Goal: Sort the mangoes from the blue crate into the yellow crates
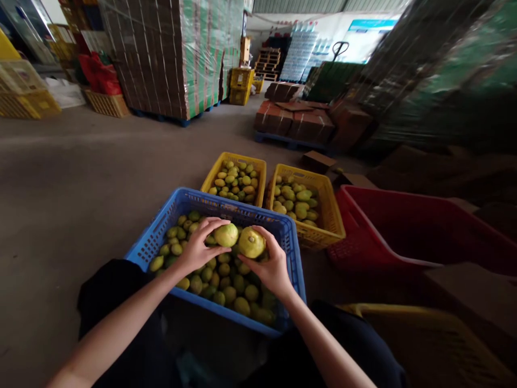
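My left hand (204, 242) grips a yellow-green lemon (226, 235) between thumb and fingers. Beside it, my right hand (272, 261) is closed on a second, yellower lemon (251, 242), with one knobbed end turned up toward me. Both hands are above a blue plastic crate (181, 195), and the two fruits are close together. Inside that crate lie many more green and yellow lemons (242, 306). My forearms and wrists hide some of the fruit at the near side.
Two yellow crates of lemons, a left one (262, 175) and a right one (333, 210), stand behind the blue crate. A red bin (355, 237) is to the right, a yellow crate (388, 310) near my right knee. Wrapped pallet stacks (161, 59) and flat cartons (294, 121) stand farther back.
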The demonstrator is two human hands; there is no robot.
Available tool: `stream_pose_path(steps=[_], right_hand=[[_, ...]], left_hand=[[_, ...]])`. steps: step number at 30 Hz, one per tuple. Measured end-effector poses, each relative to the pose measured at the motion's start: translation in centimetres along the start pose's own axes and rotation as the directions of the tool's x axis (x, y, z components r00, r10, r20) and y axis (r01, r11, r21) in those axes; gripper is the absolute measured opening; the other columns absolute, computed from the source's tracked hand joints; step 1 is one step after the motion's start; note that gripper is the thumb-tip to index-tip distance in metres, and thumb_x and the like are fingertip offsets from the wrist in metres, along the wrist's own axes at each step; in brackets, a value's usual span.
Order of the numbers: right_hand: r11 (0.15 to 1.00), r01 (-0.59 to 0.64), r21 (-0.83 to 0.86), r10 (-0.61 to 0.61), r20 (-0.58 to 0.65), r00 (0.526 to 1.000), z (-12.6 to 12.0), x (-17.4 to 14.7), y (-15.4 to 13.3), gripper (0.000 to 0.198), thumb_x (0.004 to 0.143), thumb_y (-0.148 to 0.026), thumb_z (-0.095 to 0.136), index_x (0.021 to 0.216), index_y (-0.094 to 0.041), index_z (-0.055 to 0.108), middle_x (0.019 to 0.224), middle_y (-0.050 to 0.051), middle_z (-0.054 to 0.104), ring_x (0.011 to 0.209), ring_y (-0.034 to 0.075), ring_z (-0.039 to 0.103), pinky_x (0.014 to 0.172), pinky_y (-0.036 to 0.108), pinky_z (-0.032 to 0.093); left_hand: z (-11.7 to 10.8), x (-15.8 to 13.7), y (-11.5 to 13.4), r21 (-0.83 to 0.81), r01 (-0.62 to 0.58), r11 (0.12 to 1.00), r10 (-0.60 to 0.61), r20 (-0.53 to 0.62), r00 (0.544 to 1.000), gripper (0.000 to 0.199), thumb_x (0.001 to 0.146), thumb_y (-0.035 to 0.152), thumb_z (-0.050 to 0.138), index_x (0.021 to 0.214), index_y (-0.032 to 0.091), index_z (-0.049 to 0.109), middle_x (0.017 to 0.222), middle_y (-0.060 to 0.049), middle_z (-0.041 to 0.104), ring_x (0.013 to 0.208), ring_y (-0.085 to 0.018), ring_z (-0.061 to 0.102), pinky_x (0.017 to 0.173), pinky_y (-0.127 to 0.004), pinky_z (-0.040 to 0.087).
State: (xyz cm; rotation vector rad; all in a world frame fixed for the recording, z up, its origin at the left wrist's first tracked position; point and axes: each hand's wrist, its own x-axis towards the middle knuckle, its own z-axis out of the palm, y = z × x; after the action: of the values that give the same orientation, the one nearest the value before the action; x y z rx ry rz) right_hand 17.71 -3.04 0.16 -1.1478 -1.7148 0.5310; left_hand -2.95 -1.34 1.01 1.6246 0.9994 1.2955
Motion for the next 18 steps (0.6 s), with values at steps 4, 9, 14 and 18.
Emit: stream_pose_path(steps=[4, 9, 14, 18], right_hand=[[0.993, 0.046, -0.105, -0.048, -0.013, 0.999, -0.3, 0.0, -0.3, 0.06, 0.067, -0.031, 0.079, 0.121, -0.029, 0.054, 0.114, 0.008, 0.064, 0.106, 0.028, 0.057, 0.093, 0.047, 0.048], [0.999, -0.045, -0.014, 0.045, 0.014, 0.999, -0.1, -0.1, -0.1, 0.064, 0.065, -0.032, 0.08, 0.122, -0.028, 0.053, 0.117, 0.007, 0.063, 0.108, 0.026, 0.058, 0.094, 0.044, 0.047], [0.971, -0.189, 0.148, 0.174, 0.108, 0.979, 0.8, -0.3, 0.2, 0.067, 0.061, -0.033, 0.082, 0.121, -0.026, 0.052, 0.119, 0.006, 0.062, 0.109, 0.025, 0.059, 0.093, 0.041, 0.048], [0.954, -0.203, 0.221, 0.182, 0.112, 0.977, 1.2, -0.4, 0.2, 0.067, 0.06, -0.032, 0.082, 0.119, -0.025, 0.052, 0.118, 0.006, 0.063, 0.109, 0.025, 0.059, 0.092, 0.04, 0.048]], left_hand=[[-0.1, 0.2, 0.2, 0.042, 0.0, 0.999, 0.0, -0.015, 1.0, 0.051, 0.059, 0.028, 0.085, 0.108, 0.027, 0.069, 0.113, -0.008, 0.062, 0.111, -0.026, 0.053, 0.102, -0.038, 0.041], [0.0, 0.3, 0.6, -0.052, 0.094, 0.994, -0.097, -0.057, 0.994, 0.055, 0.052, 0.024, 0.087, 0.104, 0.024, 0.066, 0.111, -0.007, 0.06, 0.102, -0.022, 0.056, 0.087, -0.028, 0.047], [0.4, 0.1, 0.4, -0.326, 0.155, 0.933, -0.198, -0.101, 0.975, 0.06, 0.05, 0.021, 0.087, 0.098, 0.025, 0.051, 0.108, -0.001, 0.055, 0.104, -0.017, 0.056, 0.091, -0.027, 0.046], [0.7, -0.2, -0.2, -0.317, 0.126, 0.94, -0.156, -0.07, 0.985, 0.059, 0.056, 0.021, 0.085, 0.102, 0.026, 0.047, 0.111, -0.001, 0.054, 0.107, -0.017, 0.057, 0.093, -0.027, 0.046]])
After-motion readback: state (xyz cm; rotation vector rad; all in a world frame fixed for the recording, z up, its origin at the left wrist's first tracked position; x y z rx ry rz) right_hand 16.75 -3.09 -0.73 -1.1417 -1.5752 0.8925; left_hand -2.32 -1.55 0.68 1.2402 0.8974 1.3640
